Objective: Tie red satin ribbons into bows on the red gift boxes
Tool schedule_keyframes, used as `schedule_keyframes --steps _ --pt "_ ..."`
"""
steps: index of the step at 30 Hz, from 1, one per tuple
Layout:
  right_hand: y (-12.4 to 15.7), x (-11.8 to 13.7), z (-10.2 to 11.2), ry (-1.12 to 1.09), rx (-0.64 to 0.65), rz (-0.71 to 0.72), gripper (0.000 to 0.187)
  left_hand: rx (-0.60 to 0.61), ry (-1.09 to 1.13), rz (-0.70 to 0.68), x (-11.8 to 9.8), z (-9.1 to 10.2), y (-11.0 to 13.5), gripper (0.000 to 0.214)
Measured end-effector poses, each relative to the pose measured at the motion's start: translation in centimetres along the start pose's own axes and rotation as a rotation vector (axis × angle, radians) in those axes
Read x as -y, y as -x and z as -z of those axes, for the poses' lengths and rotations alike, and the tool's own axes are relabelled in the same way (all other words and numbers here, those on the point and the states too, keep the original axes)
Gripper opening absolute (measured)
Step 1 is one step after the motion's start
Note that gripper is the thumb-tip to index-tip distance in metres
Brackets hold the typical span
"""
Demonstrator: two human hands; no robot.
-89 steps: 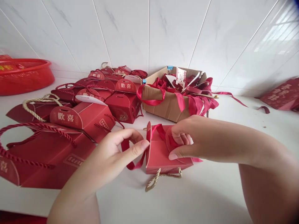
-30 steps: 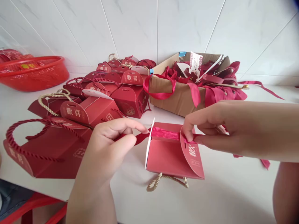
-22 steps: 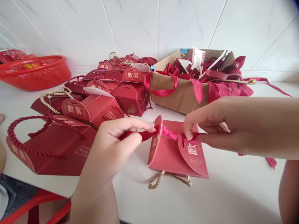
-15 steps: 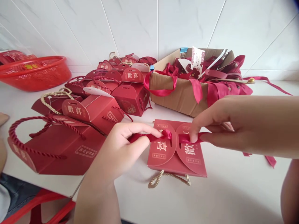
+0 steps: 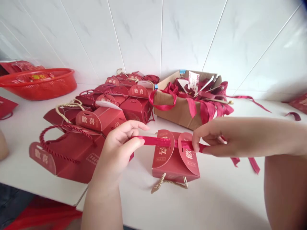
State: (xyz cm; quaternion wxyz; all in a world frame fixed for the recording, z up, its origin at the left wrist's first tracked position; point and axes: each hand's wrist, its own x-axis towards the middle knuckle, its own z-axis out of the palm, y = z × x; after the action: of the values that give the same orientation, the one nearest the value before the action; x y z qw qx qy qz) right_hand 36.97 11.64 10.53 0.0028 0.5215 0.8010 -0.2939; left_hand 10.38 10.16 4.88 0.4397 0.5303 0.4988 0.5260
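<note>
A red gift box (image 5: 168, 169) with gold lettering lies in front of me, its two rounded flaps raised and tilted toward each other. A red satin ribbon (image 5: 157, 141) passes through the slots in both flaps. My left hand (image 5: 122, 143) pinches the ribbon left of the box between thumb and forefinger. On the right, my right hand (image 5: 211, 137) grips the ribbon's other part close to the right flap. The ribbon is stretched nearly straight between them. A beige cord handle (image 5: 172, 182) hangs from the box's near side.
Red gift boxes (image 5: 100, 121) with rope handles crowd the left. Behind stands a cardboard box (image 5: 177, 110) stuffed with ribbons and cards. A red plastic basket (image 5: 45, 86) is at the far left, near a tiled wall (image 5: 141, 32). Another person's arm (image 5: 3, 145) shows at the left edge.
My left hand has drawn the ribbon out leftward, so it is straighter. The box's flaps have risen and moved closer together. The camera view has shifted.
</note>
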Motion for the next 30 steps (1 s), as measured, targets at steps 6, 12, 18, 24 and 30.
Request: schedule_keyframes --steps 6,12,18,24,30 --pt "-0.4 2.2 0.7 0.12 0.025 -0.106 0.02 0.029 0.353 0.096 -0.7 1.2 0.0 0.008" --pt "0.1 2.4 0.2 0.077 0.007 0.02 0.034 -0.048 0.481 0.096 -1.6 1.8 0.3 0.009" --pt "1.2 2.7 0.7 -0.091 -0.042 0.072 0.044 -0.132 0.525 0.035 -3.2 1.9 1.4 0.005" --pt "0.7 3.2 1.0 -0.537 -0.055 0.302 0.046 0.048 0.572 -0.007 -4.9 1.4 1.2 0.004" --pt "0.1 4.1 0.5 -0.845 -0.183 0.462 0.035 0.284 0.452 -0.048 -8.0 -0.4 0.8 0.015"
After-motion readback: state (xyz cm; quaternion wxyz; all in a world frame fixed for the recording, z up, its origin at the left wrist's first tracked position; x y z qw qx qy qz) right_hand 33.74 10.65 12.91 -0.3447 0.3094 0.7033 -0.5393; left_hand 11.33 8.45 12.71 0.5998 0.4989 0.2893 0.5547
